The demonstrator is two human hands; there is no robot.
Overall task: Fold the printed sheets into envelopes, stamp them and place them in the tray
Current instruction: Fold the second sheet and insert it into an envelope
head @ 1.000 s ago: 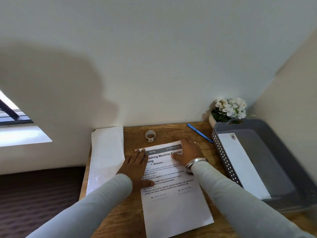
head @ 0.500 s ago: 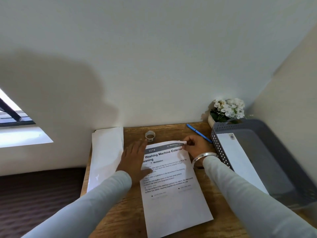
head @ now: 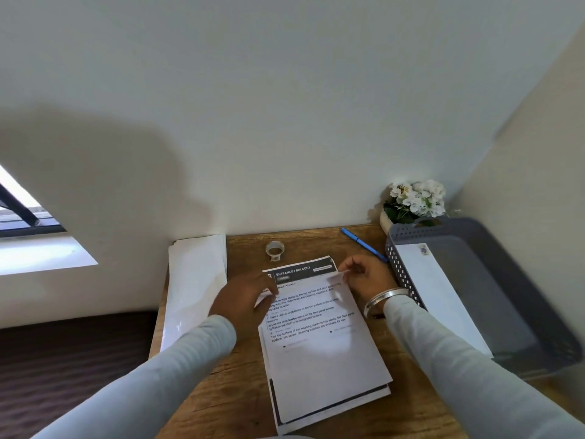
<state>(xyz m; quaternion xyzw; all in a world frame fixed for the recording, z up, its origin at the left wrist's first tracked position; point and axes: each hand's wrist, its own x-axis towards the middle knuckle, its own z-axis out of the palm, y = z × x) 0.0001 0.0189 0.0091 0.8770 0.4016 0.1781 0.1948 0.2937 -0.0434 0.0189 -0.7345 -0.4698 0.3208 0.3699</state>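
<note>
On the wooden desk (head: 240, 391), right in the middle, a pile of printed sheets (head: 329, 413). Holding the top sheet (head: 319, 343) with both hands, up near its far end.

Right hand (head: 364, 277): thumb and pointer finger pinched shut on the far right corner, other fingers loosely bent. Shiny bangle (head: 384, 299) on that wrist.

Left hand (head: 243, 299): fingers curled over the sheet's left edge, gripping it (thumb hidden, so no telling where).

Far end of the top sheet lifted a little off the pile, near end lying flat. Peeking out past it, the next sheet (head: 300, 270), with a dark strip and the words ENTRANCE / BALCONY.

To the right, just beside the right wrist, a grey tray (head: 400, 267) with little holes in its wall. Inside, along its left side, one long white envelope (head: 440, 299) with a small stamp (head: 423, 249) at its far end.

To the left of the pile, a stack of plain white paper (head: 196, 286) along the desk edge.

Farther back: a roll of clear tape (head: 274, 250), a blue pen (head: 364, 244) lying slanted, and a pot of white flowers (head: 414, 199) in the corner, touching the tray's far end.
</note>
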